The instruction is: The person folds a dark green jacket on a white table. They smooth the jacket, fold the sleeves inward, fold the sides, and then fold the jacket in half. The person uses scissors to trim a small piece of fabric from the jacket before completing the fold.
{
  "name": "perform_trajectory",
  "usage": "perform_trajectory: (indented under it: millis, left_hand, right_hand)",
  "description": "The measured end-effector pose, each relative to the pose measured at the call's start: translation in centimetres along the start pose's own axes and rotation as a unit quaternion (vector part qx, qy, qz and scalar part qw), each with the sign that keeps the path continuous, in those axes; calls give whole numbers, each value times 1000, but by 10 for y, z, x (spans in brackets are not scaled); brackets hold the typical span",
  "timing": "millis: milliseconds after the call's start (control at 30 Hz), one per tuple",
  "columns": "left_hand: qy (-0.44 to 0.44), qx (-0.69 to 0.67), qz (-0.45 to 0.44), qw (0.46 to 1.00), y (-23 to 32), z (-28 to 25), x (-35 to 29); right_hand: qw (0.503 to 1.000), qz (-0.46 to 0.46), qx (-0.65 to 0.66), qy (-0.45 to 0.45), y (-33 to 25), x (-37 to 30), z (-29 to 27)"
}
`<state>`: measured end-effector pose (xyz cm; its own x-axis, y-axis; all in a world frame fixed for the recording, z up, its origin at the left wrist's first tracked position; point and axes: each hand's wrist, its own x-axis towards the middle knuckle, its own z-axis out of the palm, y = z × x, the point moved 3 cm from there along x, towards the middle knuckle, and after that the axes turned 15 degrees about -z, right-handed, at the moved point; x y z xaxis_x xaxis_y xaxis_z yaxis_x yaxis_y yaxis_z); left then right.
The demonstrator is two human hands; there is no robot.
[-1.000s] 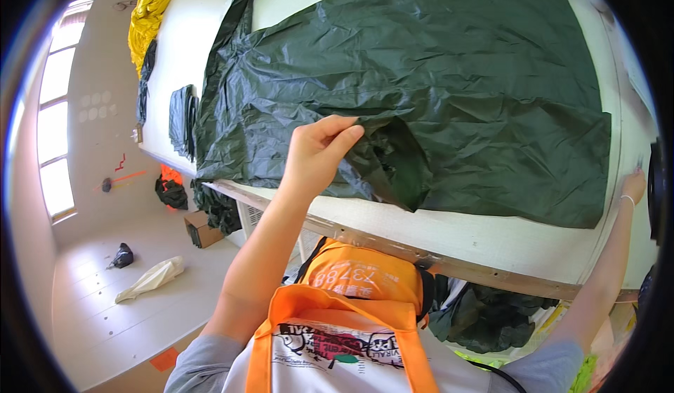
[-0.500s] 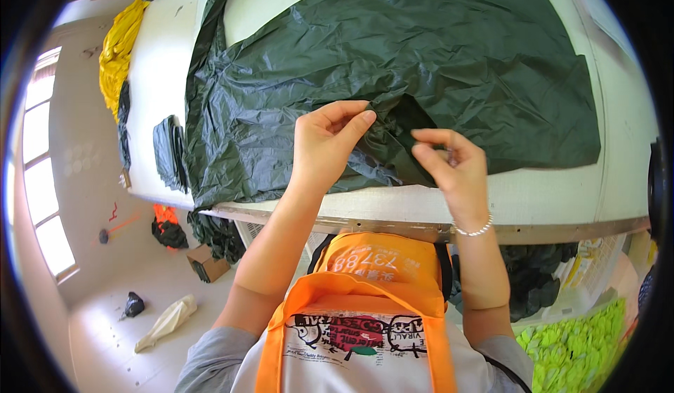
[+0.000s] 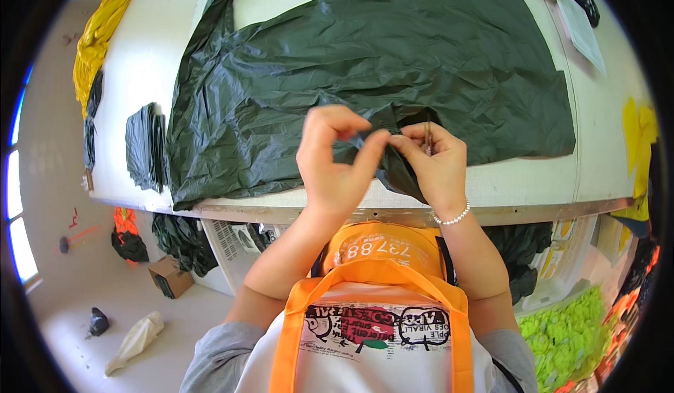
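One green cloth (image 3: 393,49) lies beneath the right grip (image 3: 442,172), which pinches it, and the left grip (image 3: 330,161), curled inward, hold unclear; one stack (image 3: 144,147) sits leftward.

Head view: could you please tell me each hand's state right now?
Left hand: blurred at the dark green fabric; grip cannot be told.
Right hand: closed on that fabric, also holding a slim object.

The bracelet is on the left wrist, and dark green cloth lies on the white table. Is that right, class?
Not quite: the head view shows the bracelet on the right wrist; dark green cloth does lie on the white table.
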<state>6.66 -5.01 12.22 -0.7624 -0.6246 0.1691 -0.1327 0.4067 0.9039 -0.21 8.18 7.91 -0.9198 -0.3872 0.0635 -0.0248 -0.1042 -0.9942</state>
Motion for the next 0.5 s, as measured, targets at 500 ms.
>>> perform_trajectory:
  millis: [500]
  left_hand:
    - [-189,-134,-267,936,1,-44,-17]
  right_hand:
    - [992,-18,19,-120,-44,-7,20]
